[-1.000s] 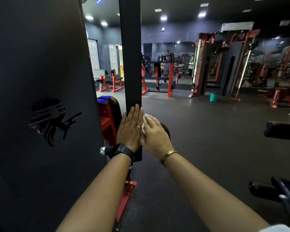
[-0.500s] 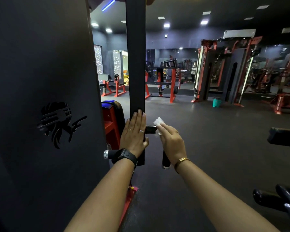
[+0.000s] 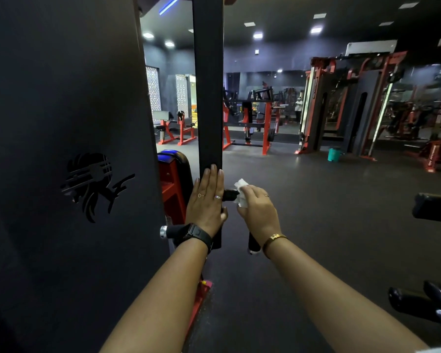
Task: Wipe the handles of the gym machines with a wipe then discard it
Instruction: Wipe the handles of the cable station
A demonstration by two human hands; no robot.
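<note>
Wipe (image 3: 241, 185) on handle (image 3: 230, 195), in grip of right hand (image 3: 259, 210), now apart from flat left hand (image 3: 208, 203)

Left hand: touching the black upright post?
Touching. The head view shows the left hand laid flat against the black upright post, fingers straight, no gap visible.

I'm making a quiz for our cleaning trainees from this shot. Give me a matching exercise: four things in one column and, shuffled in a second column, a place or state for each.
Column 1
1. left hand
2. wipe
3. bucket
4. bracelet

Column 2
A. standing on the floor, far across the room
B. worn just behind the right hand
C. flat against the black upright post
D. held by the right hand against the black handle

Pairs: 1-C; 2-D; 3-A; 4-B
</note>
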